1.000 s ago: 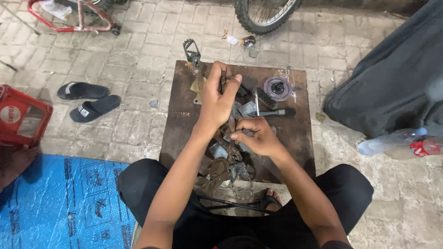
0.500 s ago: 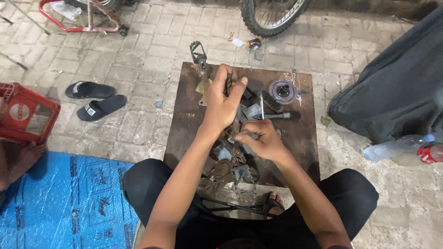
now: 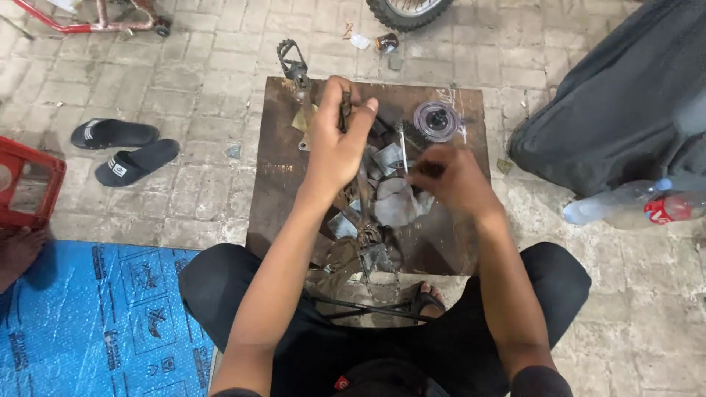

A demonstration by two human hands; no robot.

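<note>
Item: rusty metal board [image 3: 279,191], lying flat on the brick-paved floor [image 3: 184,88] before a seated person; serves as the desk. All places below are given from this board.

Left hand [image 3: 334,143]: over the board's far left part, grip pressed together around a thin dark metal rod [image 3: 344,110]. The rod stands roughly upright inside the fist, its top end poking out between thumb and fingers.

Right hand [image 3: 448,176]: over the board's middle, right of the left hand, somewhat blurred. Grip pinching a slim metal pin [image 3: 404,151] at its near end; the pin runs from the fingertips toward the board's far edge. The two hands are close but apart.

Heap of grey metal scraps and parts [image 3: 382,198]: on the board's centre, directly beneath and between both hands, trailing toward the near edge.

Round dark gear-like part [image 3: 435,120]: far right corner of the board, just beyond the right hand.

Foot-peg bracket [image 3: 294,62]: overhanging the far left corner.

Off the board: pair of black sandals [image 3: 125,151] to the left; red crate [image 3: 26,184] farther left; blue sheet [image 3: 88,316] at near left; plastic bottle [image 3: 625,206] to the right; tyre [image 3: 408,11] beyond the far edge.
</note>
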